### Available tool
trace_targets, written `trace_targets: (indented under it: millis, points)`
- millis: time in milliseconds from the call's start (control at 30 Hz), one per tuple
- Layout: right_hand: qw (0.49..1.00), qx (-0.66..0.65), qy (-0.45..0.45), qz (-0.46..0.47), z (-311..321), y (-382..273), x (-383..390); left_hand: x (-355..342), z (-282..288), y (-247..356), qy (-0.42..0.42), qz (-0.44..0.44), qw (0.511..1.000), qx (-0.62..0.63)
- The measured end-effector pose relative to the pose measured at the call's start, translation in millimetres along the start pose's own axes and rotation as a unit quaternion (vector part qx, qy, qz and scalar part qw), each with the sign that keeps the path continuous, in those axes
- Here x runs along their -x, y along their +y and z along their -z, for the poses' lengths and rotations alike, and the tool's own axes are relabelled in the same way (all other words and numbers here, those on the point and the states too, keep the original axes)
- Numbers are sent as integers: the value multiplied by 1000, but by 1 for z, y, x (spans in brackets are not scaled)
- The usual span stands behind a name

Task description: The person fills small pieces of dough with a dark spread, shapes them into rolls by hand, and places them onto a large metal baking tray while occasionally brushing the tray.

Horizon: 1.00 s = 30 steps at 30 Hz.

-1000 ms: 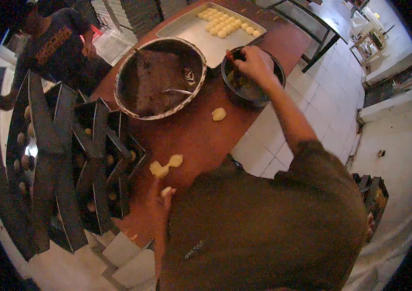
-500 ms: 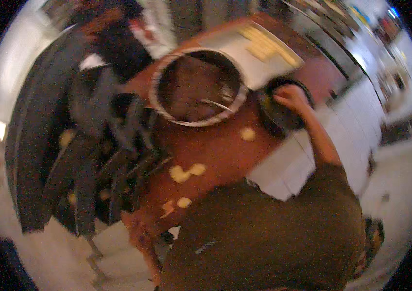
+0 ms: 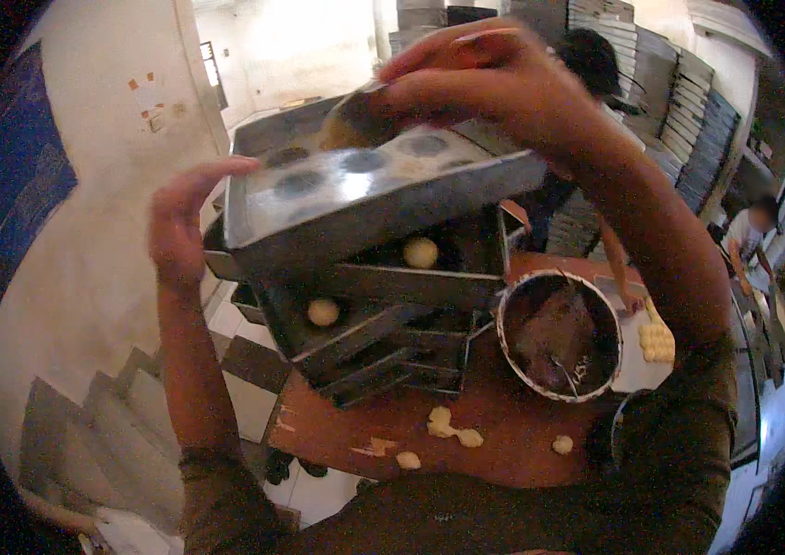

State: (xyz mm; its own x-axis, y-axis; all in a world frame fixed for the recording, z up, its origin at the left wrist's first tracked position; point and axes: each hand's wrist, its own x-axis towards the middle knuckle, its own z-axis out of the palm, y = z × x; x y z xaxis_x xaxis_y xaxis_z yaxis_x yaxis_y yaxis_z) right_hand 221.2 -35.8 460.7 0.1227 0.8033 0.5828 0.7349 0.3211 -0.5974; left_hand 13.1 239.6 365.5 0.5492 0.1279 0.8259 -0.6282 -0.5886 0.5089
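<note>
Left hand point(image 3: 184, 222), fingers bent at left edge of grey rectangular metal tray point(image 3: 383, 211), should steady it while right hand point(image 3: 503, 88), fingers pinching blurred brown brush-like tool point(image 3: 352, 122), strokes lightly.

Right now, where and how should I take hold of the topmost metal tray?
Probably by both end walls of the topmost metal tray, coming from left and right: it is wide, with raised walls to hook fingers over, and rests on stacked trays. The left hand is at its left rim; the right hand is above its floor.
</note>
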Motion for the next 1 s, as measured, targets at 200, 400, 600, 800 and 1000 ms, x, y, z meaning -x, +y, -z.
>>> trace_targets:
  millis: [200,400,600,800,1000]
  points:
    - [973,3,-214,-87,-107,61,-89,16,29,-83,20,72,982,-175]
    - [823,545,-64,-145,8,178,-98,1,18,-74,-35,-52,968,-243]
    - [960,-70,-249,-106,-136,90,-135,23,31,-64,23,-34,956,-289]
    - [785,590,-9,-191,-3,284,-189,12,4,-70,28,-72,963,-259]
    - [926,312,-142,-159,-147,190,-244,23,22,-69,61,-58,956,-282]
